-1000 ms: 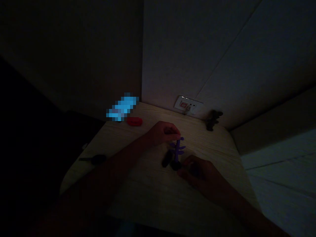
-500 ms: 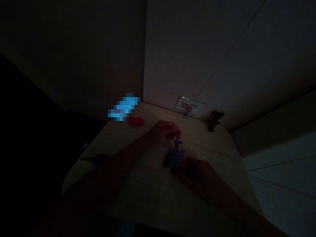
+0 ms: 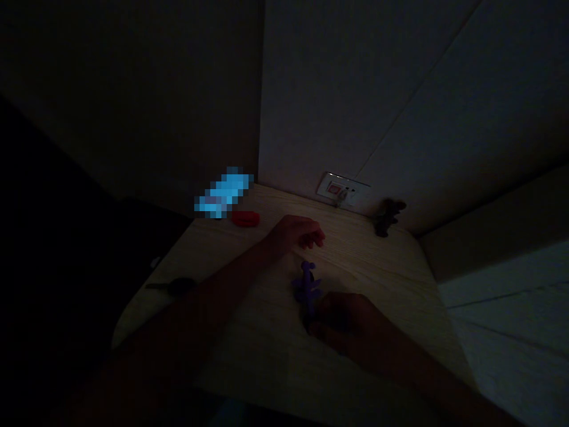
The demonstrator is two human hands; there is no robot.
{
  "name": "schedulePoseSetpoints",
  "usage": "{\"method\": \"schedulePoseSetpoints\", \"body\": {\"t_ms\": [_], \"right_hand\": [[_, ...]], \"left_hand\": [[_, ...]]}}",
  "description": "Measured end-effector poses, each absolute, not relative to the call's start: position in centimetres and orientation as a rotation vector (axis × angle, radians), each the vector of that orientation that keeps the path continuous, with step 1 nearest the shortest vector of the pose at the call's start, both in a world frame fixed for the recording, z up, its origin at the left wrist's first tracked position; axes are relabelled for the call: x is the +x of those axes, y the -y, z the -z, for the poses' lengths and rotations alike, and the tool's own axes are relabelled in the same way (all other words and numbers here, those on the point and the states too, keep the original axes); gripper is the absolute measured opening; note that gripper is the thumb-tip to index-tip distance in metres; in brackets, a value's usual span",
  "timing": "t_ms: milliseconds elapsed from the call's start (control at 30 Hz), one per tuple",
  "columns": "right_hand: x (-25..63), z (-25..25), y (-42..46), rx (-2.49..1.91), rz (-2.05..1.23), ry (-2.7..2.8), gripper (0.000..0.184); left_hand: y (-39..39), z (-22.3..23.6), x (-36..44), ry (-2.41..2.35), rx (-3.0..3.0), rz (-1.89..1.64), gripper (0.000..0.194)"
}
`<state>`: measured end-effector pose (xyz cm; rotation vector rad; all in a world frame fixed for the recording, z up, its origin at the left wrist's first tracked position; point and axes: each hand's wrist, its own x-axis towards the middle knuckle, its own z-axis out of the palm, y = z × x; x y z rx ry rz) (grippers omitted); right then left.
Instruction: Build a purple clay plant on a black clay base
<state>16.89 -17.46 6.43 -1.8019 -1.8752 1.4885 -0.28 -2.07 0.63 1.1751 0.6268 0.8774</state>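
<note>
In dim light, a small purple toy figure [image 3: 306,287] with thin side prongs and a knobbed top stands over the wooden tabletop [image 3: 249,332]. My right hand [image 3: 349,320] has its thumb and fingers closed around the dark lower end of this figure. Beyond it, my left hand [image 3: 299,231] hovers with loosely curved fingers and nothing visible in them, apart from the toy. Something dark, hard to make out, shows just behind the figure.
A lit, blurred-out screen [image 3: 224,193] lies at the back left, with a red oval object [image 3: 246,219] beside it. Near the left edge is a dark round object with a thin handle [image 3: 180,287]. A dark figurine [image 3: 389,217] stands by the wall socket [image 3: 343,188].
My right hand has shifted slightly left and nearer to me, taking the purple toy figure along, away from my left hand. The left hand has barely moved.
</note>
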Motion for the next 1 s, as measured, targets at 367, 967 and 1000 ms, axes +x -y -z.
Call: {"method": "schedulePoseSetpoints", "body": {"t_ms": [367, 967, 1000], "right_hand": [[17.0, -6.6, 17.4, -1.824, -1.398, 1.943, 0.021], [15.1, -2.9, 5.0, -1.325, -0.794, 1.488, 0.034], [14.7, -2.4, 4.8, -1.302, -0.774, 1.484, 0.036]], "left_hand": [[2.2, -0.7, -0.4, -0.626, 1.178, -0.879, 0.042], [1.7, -0.3, -0.2, -0.697, 0.869, -1.097, 0.046], [1.6, 0.0, -0.1, -0.711, 0.886, -1.119, 0.045]]}}
